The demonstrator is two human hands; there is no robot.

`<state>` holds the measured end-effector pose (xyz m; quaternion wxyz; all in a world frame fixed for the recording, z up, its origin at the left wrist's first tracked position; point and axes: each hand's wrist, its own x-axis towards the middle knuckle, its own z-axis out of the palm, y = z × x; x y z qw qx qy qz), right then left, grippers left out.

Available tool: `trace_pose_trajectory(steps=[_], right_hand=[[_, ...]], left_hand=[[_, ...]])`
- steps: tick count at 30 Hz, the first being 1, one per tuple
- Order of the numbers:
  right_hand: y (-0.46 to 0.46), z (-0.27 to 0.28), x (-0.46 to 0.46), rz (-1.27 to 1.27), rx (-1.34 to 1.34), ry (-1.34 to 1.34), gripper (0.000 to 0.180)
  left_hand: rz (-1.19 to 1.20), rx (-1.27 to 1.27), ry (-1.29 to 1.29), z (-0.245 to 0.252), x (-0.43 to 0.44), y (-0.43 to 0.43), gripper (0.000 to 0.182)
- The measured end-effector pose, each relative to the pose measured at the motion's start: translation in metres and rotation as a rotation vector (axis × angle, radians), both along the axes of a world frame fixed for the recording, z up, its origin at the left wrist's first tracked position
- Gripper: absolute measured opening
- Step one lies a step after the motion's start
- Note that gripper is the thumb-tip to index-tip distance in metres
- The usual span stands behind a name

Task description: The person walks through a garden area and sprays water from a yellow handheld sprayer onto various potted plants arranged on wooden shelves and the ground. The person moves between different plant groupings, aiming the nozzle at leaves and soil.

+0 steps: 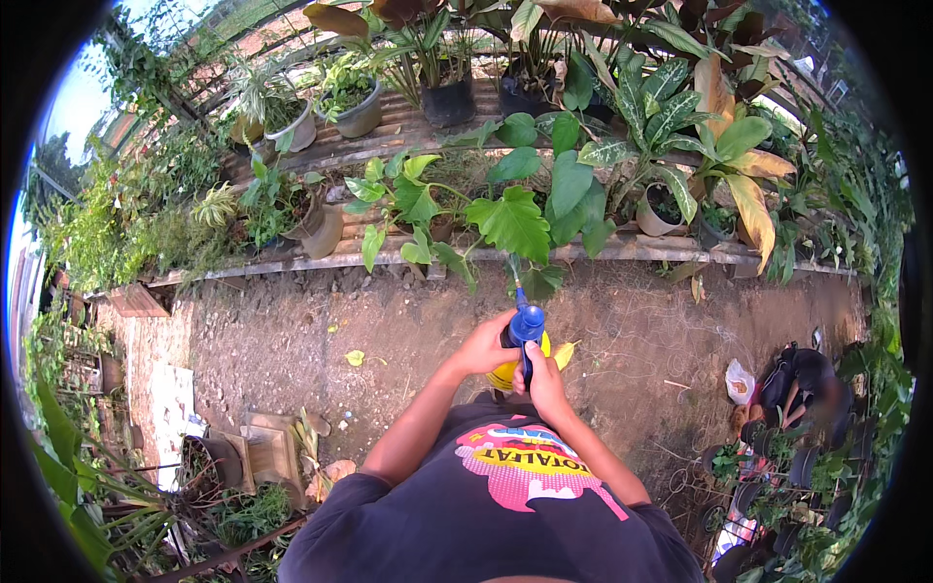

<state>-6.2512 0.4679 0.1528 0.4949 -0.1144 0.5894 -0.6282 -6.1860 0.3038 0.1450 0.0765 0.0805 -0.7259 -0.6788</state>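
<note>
In front of my body I hold a yellow pump sprayer bottle with a blue head (530,323). My left hand (487,344) is wrapped round the neck below the head. My right hand (541,375) grips the dark handle, its thumb on top. The nozzle points away from me, and a pale spray shows at its tip. Just beyond it hangs a large lobed green leaf (512,221) of a potted plant on the lower shelf. Heart-shaped leaves (570,184) grow to its right.
Wooden shelves (350,256) with several potted plants run across the front. A co-worker (802,382) crouches at the right beside a white plastic bag (740,382) and small black pots. A wooden stand (273,444) and a dark pot (215,459) are at the lower left.
</note>
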Motion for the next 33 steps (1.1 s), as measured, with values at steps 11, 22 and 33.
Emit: trace_pose_trajectory(steps=[11, 22, 33], right_hand=[[0.025, -0.014, -0.102, -0.061, 0.060, 0.074, 0.062], [0.073, -0.038, -0.157, -0.118, 0.035, 0.019, 0.062], [0.114, -0.051, -0.225, -0.291, 0.083, 0.020, 0.054]], left_hand=[[0.017, -0.023, 0.040, -0.015, -0.104, 0.034, 0.058], [-0.105, -0.340, 0.036, -0.027, -0.171, 0.067, 0.057], [-0.224, -0.277, -0.017, -0.051, -0.264, 0.107, 0.054]])
